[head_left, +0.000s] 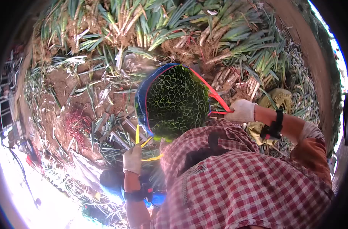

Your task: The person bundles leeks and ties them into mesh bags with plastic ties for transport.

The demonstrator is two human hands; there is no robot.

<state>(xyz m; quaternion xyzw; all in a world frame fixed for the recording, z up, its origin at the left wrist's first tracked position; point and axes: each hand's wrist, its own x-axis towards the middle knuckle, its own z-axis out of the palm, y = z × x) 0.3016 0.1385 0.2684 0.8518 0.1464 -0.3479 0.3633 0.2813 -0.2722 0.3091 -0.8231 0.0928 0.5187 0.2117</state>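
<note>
In front of my body stands a big round bundle of cut green leek leaves (pixel 178 101), its hollow ends facing up, with a blue wrap (pixel 142 105) around its left side. My right hand (pixel 241 110), in a white glove, is closed on a red strap (pixel 216 97) that runs taut to the bundle's far edge. On the left, my gloved left hand (pixel 132 159) grips a yellow strap (pixel 137 134) at the near-left edge of the wrap. A loose yellow end hangs beside that hand. The bundle's lower part is hidden.
Leeks with roots (pixel 128 23) lie in heaps along the far side and right. Red twine (pixel 77 124) lies tangled on the soil at left. A yellowish sack (pixel 277 100) is by my right forearm. Leaf scraps litter the ground.
</note>
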